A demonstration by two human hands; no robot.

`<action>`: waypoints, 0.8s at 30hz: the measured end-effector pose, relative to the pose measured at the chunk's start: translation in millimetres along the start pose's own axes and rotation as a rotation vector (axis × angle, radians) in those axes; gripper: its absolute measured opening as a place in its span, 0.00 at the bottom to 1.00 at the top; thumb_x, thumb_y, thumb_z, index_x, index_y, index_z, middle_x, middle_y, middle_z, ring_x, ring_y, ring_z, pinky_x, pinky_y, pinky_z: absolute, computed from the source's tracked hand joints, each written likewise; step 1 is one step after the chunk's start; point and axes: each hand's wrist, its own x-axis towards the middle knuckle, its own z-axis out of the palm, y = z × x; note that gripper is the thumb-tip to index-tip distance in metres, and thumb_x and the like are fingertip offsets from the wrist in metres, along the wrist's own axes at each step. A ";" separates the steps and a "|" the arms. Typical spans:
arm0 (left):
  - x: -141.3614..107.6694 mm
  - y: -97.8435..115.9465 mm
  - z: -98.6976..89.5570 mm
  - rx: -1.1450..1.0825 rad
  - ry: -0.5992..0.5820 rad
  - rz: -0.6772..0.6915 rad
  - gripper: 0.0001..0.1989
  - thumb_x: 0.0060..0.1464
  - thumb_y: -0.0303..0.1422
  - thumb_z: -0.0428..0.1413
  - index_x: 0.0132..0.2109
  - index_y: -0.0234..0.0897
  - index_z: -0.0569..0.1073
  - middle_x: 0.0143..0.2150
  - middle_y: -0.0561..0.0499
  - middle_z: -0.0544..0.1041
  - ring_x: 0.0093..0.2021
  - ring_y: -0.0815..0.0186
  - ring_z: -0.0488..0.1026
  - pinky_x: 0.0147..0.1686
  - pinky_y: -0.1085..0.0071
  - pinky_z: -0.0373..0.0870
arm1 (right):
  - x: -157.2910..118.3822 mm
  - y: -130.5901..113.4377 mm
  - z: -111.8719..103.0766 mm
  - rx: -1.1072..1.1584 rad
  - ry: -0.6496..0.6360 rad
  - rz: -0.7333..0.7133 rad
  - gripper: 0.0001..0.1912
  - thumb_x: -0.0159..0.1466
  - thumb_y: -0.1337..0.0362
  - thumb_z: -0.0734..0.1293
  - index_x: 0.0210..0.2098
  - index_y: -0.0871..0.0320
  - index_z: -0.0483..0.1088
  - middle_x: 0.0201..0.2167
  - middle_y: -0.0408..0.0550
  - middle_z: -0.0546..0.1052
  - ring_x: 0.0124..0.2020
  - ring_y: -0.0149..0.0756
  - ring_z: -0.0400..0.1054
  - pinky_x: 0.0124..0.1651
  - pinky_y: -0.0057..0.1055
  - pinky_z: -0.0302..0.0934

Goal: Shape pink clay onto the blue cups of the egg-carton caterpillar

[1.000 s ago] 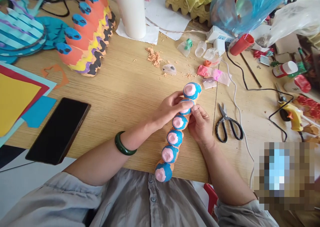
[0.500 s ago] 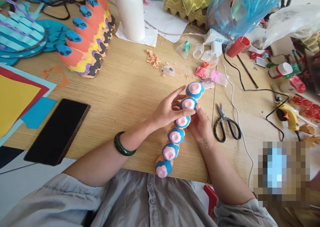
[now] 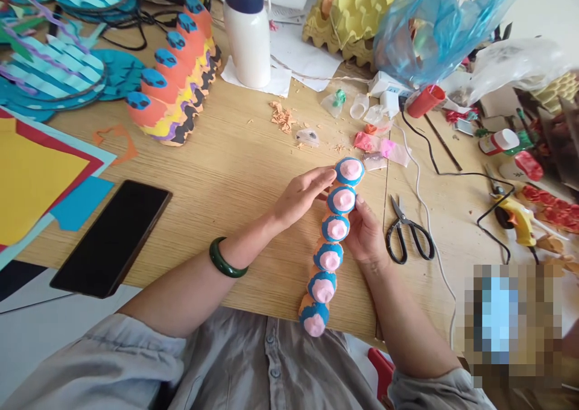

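Far left: a black smartphone (image 3: 111, 238) lying flat on the desk (image 3: 235, 181).
Left hand (image 3: 301, 196): fingers (image 3: 323, 181) together, tips pressed to the top cup!
Centre: the painted egg-carton strip (image 3: 335, 228), held up between both hands, lower end near the desk edge.
Right hand (image 3: 365, 238): fingers (image 3: 359, 202) curled against its side.
Far right: black-handled scissors (image 3: 407, 238), just beside.

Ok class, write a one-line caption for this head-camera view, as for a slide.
Left hand and right hand hold a painted egg-carton strip at a craft table.
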 end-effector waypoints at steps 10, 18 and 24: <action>4.7 -5.7 -7.3 -0.036 -0.003 0.142 0.37 0.53 0.46 0.74 0.66 0.39 0.78 0.69 0.41 0.78 0.60 0.52 0.82 0.57 0.64 0.79 | -4.4 -2.1 5.1 -0.087 0.018 -0.033 0.22 0.52 0.46 0.83 0.26 0.53 0.74 0.22 0.36 0.73 0.23 0.29 0.59 0.27 0.31 0.58; 0.9 -4.8 -2.2 -0.055 -0.073 0.163 0.32 0.53 0.44 0.74 0.62 0.38 0.82 0.66 0.41 0.81 0.64 0.52 0.80 0.63 0.62 0.78 | -1.7 -2.6 6.5 -0.167 0.016 -0.144 0.20 0.56 0.45 0.82 0.30 0.52 0.78 0.27 0.39 0.77 0.28 0.31 0.65 0.34 0.32 0.64; 0.1 -2.7 1.4 -0.124 -0.045 0.087 0.31 0.52 0.48 0.74 0.59 0.39 0.84 0.63 0.42 0.84 0.63 0.50 0.82 0.65 0.55 0.78 | -3.4 -3.9 5.3 -0.108 0.002 -0.150 0.17 0.52 0.48 0.85 0.34 0.49 0.83 0.31 0.38 0.82 0.31 0.31 0.71 0.37 0.30 0.69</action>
